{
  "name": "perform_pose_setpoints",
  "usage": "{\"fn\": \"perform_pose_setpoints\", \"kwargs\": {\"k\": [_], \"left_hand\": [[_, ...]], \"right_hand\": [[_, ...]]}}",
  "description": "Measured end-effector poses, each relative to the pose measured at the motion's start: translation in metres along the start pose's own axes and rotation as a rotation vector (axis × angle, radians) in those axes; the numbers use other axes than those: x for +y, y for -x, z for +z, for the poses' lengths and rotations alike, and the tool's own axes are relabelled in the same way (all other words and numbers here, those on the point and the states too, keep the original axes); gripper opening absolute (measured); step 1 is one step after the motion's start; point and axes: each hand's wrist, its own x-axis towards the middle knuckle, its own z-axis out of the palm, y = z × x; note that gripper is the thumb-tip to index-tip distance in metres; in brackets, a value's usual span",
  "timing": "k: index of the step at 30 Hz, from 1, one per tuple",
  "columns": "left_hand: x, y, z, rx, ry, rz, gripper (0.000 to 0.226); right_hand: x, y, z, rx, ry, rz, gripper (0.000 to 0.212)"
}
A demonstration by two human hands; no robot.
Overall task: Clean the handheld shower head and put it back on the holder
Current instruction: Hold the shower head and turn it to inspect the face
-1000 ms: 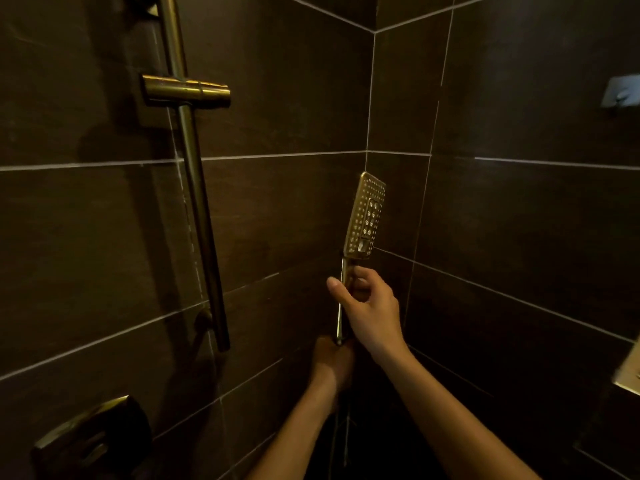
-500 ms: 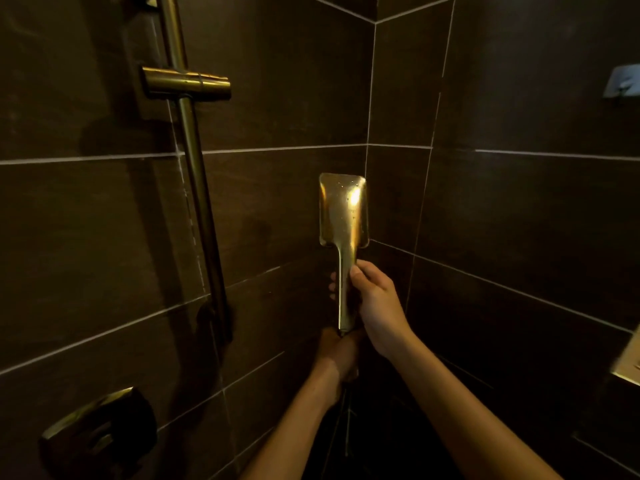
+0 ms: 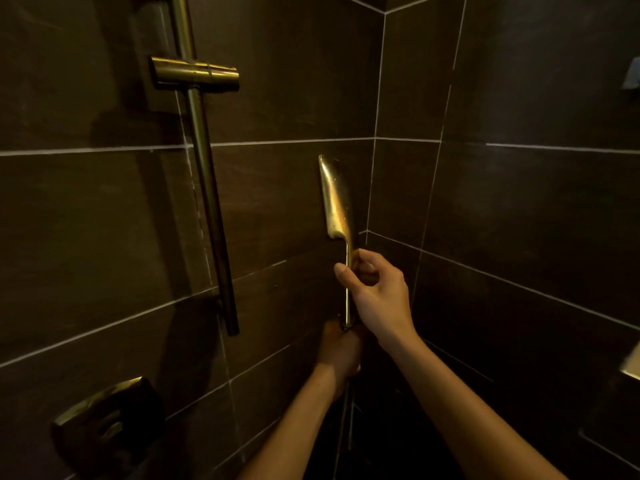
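1. Since the earlier frames, the handheld shower head (image 3: 336, 199) has rotated in the grip: a second ago its nozzle face showed, then its flat back, and now its thin edge and glossy back face the camera.
2. The right hand (image 3: 377, 296) is wrapped around the upper handle, thumb on the near side. The left hand (image 3: 341, 351) is closed just below it, at the handle's bottom end where the hose (image 3: 343, 427) drops away.
3. The shower head stands upright above both hands, near the tiled wall corner, touching neither wall.
4. Progress: no cloth or water is visible, so the turning looks like inspection; whether it is clean I cannot tell. Returning it remains undone.
5. The empty holder (image 3: 195, 76) sits on the slide rail (image 3: 207, 202), up and well to the left of the hands. The way there looks open; the rail's lower end and the trailing hose are the edges to mind.
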Motion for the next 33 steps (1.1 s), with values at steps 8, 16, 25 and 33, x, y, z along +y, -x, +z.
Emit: {"fn": "perform_pose_setpoints", "kwargs": {"k": [8,16,25,33], "left_hand": [[-0.005,-0.008,-0.003,-0.006,0.011,0.030,0.009],[0.000,-0.010,-0.005,0.047,0.027,-0.016,0.028],[-0.007,-0.019,-0.008,0.030,0.047,-0.025,0.036],[-0.005,-0.026,-0.009,0.036,0.002,-0.041,0.048]], "right_hand": [[0.001,0.000,0.000,-0.156,-0.433,0.129,0.028],[0.003,-0.001,0.002,-0.047,-0.082,0.012,0.037],[-0.001,-0.005,0.000,-0.022,0.087,-0.019,0.047],[0.000,-0.008,-0.008,-0.229,-0.167,0.090,0.025]]}}
